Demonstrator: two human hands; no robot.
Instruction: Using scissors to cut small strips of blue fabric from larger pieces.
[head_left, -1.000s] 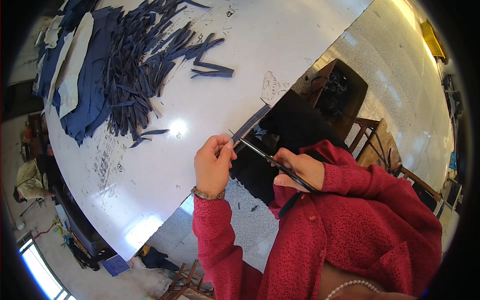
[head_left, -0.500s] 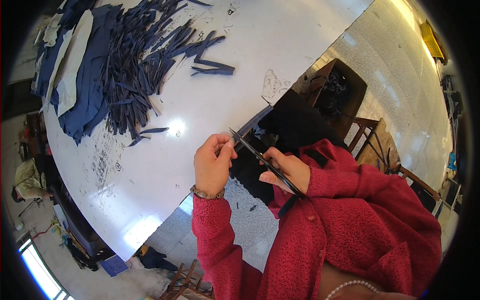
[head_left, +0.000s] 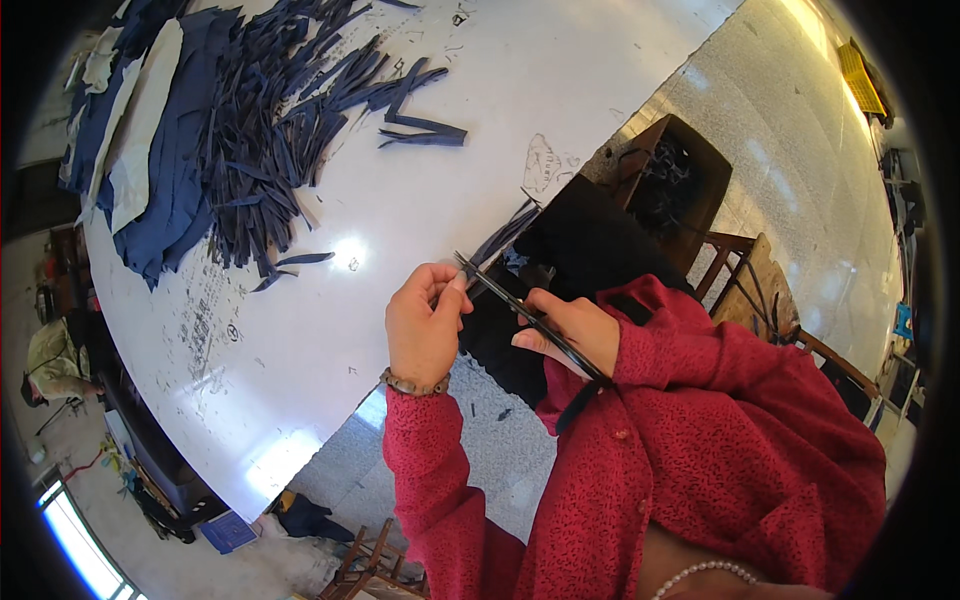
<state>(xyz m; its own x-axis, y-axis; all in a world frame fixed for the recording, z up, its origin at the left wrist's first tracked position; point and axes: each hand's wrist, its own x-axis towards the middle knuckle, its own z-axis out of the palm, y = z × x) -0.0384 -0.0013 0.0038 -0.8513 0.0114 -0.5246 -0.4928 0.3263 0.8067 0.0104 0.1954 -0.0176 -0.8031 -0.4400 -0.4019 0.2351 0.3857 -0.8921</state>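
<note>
Far left: navy cloth (head_left: 192, 140) in flat layers, then a loose heap (head_left: 262, 160) of cut strips, both on the white surface (head_left: 330, 340). Left hand (head_left: 428, 318): thumb and forefinger pinched together at the near end of a few dark strips (head_left: 506, 236); exact contact partly hidden by the fingers. Those strips run up and right along the surface edge, far ends fanned and loose. They look light, soft, limp, not fragile; probably won't stand up unsupported. Best grip: pinch the near end, just clear of the blades, keep light tension. Scissors (head_left: 528, 312) look stiff, heavier than the strips; blades almost together, tips beside the left fingertips. Hold by the handles only. Right hand (head_left: 580, 335): curled around the handles, mostly closed. Black cloth (head_left: 600, 240) lies beyond it.
</note>
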